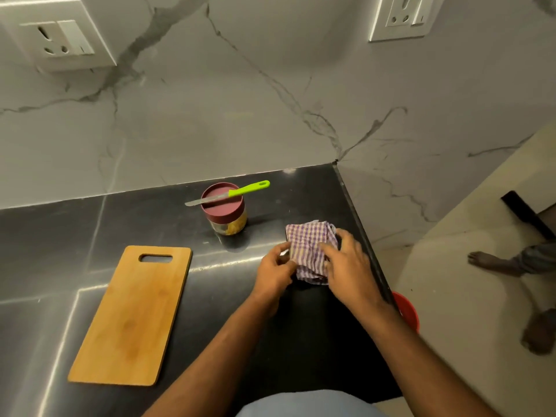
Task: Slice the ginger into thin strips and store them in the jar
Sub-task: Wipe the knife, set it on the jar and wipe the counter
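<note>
— Where does your work stand?

— The jar [226, 212] sits toward the back of the black counter [45, 245], lid on, yellowish strips showing through the glass. The knife [230, 193] lies balanced across that lid, green handle to the right. I can't see any loose ginger.

— And your hands?

— Both are on the checked cloth [310, 246] near the counter's right edge. Your left hand [275, 273] pinches its near-left side; your right hand [347, 266] lies over its right side, fingers curled onto the fabric.

— How will things handle?

— The cloth is soft and light. The jar looks like glass — likely breakable, so grip its body, and lift the knife off by the handle first.

— The surroundings?

— Glossy, probably slick stone; a wooden cutting board [132, 314] lies left, marble-patterned walls meet behind, sockets above.
</note>
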